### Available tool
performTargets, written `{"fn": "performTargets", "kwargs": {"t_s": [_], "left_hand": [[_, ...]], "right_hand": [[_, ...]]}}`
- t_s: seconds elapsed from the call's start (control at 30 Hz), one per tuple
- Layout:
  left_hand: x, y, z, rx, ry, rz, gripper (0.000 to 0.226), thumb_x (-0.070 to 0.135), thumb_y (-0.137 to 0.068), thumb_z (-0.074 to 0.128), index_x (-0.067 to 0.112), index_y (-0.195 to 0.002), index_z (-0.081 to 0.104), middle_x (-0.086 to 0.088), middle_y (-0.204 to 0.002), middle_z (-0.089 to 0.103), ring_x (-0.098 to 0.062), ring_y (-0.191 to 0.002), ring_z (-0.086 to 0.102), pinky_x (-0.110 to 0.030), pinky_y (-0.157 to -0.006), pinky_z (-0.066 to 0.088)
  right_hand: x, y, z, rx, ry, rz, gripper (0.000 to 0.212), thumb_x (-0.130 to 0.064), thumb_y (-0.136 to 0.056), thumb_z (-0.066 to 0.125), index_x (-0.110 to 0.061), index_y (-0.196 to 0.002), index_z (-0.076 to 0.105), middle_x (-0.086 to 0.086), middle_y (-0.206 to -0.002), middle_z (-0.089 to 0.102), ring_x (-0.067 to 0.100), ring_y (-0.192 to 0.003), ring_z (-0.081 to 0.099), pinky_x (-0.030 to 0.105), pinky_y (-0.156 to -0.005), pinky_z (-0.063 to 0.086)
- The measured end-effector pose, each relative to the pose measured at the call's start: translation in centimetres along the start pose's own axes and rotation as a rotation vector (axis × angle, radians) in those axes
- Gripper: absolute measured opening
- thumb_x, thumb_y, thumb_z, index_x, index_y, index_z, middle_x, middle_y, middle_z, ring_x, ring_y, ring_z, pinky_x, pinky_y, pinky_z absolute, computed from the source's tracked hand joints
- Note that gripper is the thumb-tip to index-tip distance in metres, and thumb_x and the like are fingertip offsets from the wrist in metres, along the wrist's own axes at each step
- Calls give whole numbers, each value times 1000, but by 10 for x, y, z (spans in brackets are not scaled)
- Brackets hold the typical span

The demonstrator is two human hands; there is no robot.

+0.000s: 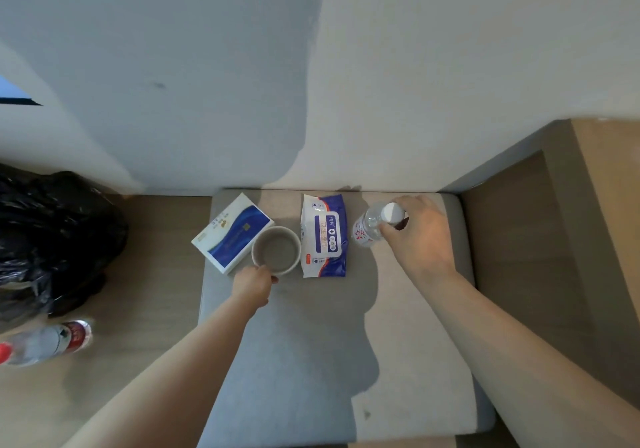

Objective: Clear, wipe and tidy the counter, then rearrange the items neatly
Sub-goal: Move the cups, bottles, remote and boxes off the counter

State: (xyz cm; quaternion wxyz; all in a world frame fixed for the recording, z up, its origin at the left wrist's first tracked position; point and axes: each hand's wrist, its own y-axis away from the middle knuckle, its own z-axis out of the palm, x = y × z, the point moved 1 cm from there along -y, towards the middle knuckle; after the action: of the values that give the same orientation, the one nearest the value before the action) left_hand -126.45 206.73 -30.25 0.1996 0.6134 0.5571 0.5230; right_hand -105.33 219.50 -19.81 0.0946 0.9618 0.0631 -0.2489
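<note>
On the grey counter (311, 343), near the wall, lie a white and blue box (230, 231) and a blue and white wet-wipe pack (323, 234). Between them stands a pale mug (276, 250), empty as far as I can see. My left hand (252, 286) grips the mug at its near side, where the handle is hidden under the fingers. To the right of the pack stands a clear water bottle (369, 227) with a white cap and red label. My right hand (417, 233) holds that bottle near its top.
A black rubbish bag (52, 239) sits on the wooden floor at the left. A second water bottle (48, 342) with a red label lies below it. A wooden ledge (602, 239) rises at the right. The wall runs directly behind the counter.
</note>
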Motion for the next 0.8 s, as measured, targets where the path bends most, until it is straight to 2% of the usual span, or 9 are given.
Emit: {"fn": "performTargets", "kwargs": {"t_s": [0.1, 0.17, 0.23, 0.33, 0.43, 0.57, 0.7, 0.8], "left_hand": [[-2, 1, 1, 13, -112, 89, 27, 21, -97, 50, 12, -72, 53, -16, -92, 64, -32, -87, 62, -46, -82, 56], [-2, 11, -2, 42, -242, 178, 31, 25, -99, 49, 6, -75, 57, -14, -84, 59, -25, -73, 58, -34, -63, 50], [-4, 20, -5, 55, -339, 248, 29, 25, -98, 50, 0, -86, 59, -16, -90, 59, -20, -69, 54, -28, -54, 41], [-3, 41, -15, 33, -483, 360, 17, 16, -89, 55, 3, -101, 58, -16, -103, 57, -22, -79, 56, -28, -60, 45], [-1, 63, -28, -6, -725, 477, 32, 20, -85, 61, 8, -114, 57, -11, -118, 53, -25, -96, 59, -32, -75, 50], [11, 106, -43, -51, -934, 601, 34, 27, -89, 61, 11, -119, 56, -8, -119, 57, -23, -105, 58, -32, -89, 50], [25, 160, -54, -84, -1028, 764, 29, 28, -89, 59, 13, -114, 59, -5, -114, 62, -21, -101, 60, -32, -88, 52], [37, 202, -60, -118, -1162, 872, 37, 31, -92, 56, 16, -126, 56, -4, -124, 59, -23, -107, 60, -33, -90, 51]], "right_hand": [[0, 10, 0, -7, -26, 28, 49, -17, -81, 73, -9, -127, 57, 10, -117, 57, 23, -94, 57, 24, -83, 40], [3, 19, 0, -41, -28, 59, 65, -22, -80, 75, -10, -137, 47, 8, -122, 53, 23, -92, 59, 30, -86, 46], [8, 28, -3, -81, -6, 102, 68, -22, -77, 76, -11, -137, 45, 9, -122, 51, 28, -96, 61, 38, -87, 49], [13, 46, -16, -231, 205, 146, 57, -30, -80, 72, -14, -129, 47, 8, -121, 53, 29, -103, 59, 36, -84, 47], [11, 67, -34, -389, 420, 107, 48, -38, -84, 66, -18, -125, 51, 5, -122, 56, 25, -108, 59, 33, -84, 46], [1, 98, -66, -411, 450, 59, 44, -37, -85, 64, -18, -123, 55, 4, -121, 59, 23, -108, 59, 31, -85, 46], [-15, 132, -101, -389, 416, 51, 45, -37, -85, 65, -19, -125, 55, 4, -122, 59, 22, -111, 58, 32, -88, 48], [-30, 161, -130, -344, 370, 59, 46, -38, -86, 63, -21, -127, 54, 2, -124, 59, 21, -111, 57, 32, -89, 48]]}}
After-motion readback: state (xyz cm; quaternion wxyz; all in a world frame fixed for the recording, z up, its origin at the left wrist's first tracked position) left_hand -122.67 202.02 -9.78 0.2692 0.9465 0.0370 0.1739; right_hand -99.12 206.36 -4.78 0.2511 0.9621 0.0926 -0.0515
